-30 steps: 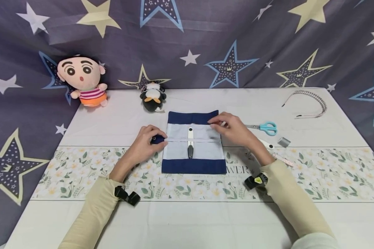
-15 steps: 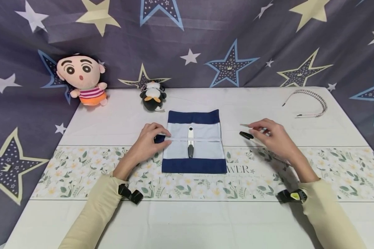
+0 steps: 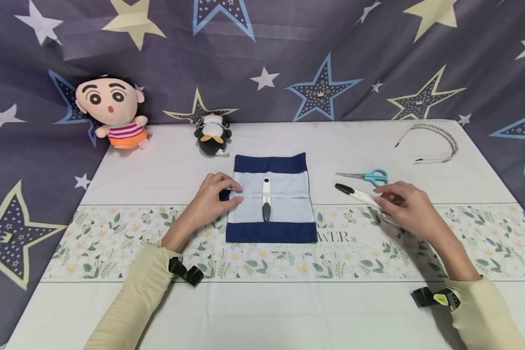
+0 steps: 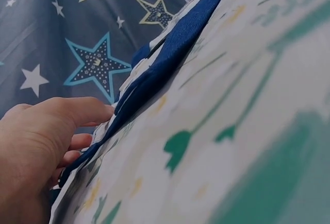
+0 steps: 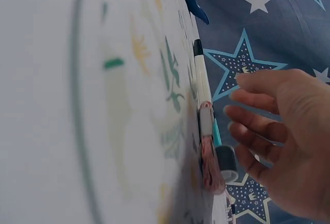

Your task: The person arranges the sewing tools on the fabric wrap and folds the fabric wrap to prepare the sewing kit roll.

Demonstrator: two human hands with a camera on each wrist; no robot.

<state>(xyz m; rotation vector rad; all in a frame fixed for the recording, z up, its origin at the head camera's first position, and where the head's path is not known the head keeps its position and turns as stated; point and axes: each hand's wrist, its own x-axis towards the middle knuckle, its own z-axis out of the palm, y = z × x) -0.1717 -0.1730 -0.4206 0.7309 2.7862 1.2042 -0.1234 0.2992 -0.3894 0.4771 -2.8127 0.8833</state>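
Note:
A navy-bordered cloth pouch (image 3: 271, 232) lies unfolded, its pale inside facing up. Under the narrow band across its middle is a white tool (image 3: 267, 187) with a black tip. My left hand (image 3: 212, 199) touches the pouch's left edge with thumb and forefinger spread apart. Farther right, my right hand (image 3: 409, 206) hovers by a second white tool (image 3: 362, 196) with a black tip, overlapping its near end in the head view. The right wrist view shows these fingers (image 5: 258, 123) loosely bent with nothing between them. Blue-handled scissors (image 3: 376, 177) lie just beyond the tool.
In the right wrist view, a pink thread skein (image 5: 209, 162) and a grey spool (image 5: 227, 162) lie near the right hand. A headband (image 3: 450, 141) rests at the back right. A penguin plush (image 3: 213, 136) and a larger doll (image 3: 115, 112) sit at the back left.
My right hand has left the pouch's upper right corner, passed over the scissors and come back toward the near right. My left hand has shifted slightly right onto the pouch's edge.

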